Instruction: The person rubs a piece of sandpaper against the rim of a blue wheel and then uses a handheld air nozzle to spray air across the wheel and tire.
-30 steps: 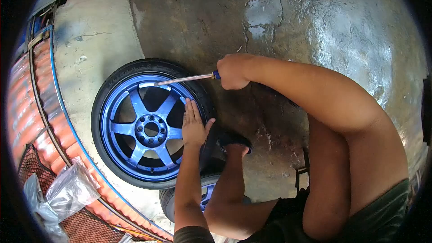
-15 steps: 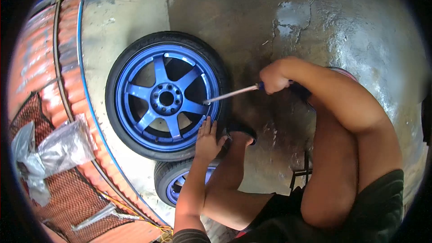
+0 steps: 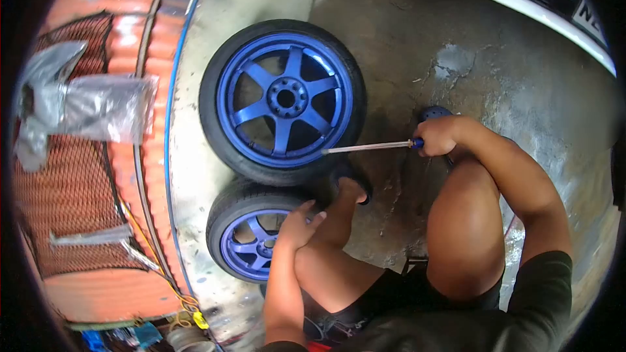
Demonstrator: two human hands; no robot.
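A tyre with a blue six-spoke wheel (image 3: 280, 129) lies flat on the concrete floor. My right hand (image 3: 437, 137) is closed round the blue handle of a long metal rod tool (image 3: 372, 147), whose tip meets the wheel's lower right rim. Beside this wheel, nearer my body, is a second tyre with a bluish-purple wheel (image 3: 231, 248). My left hand (image 3: 298, 225) is over that second wheel's right edge, fingers apart and holding nothing. Whether it touches the tyre is unclear.
Orange corrugated metal (image 3: 137, 182) with black netting (image 3: 78, 221) and clear plastic bags (image 3: 107, 107) is on the left. A blue hose (image 3: 171, 91) runs alongside. A white car's bumper (image 3: 528, 10) stands at upper right. My legs frame the near floor.
My left hand has come off the first wheel's rim and back over the second. The rod's tip has shifted to a different part of the rim. The view has moved, showing the car.
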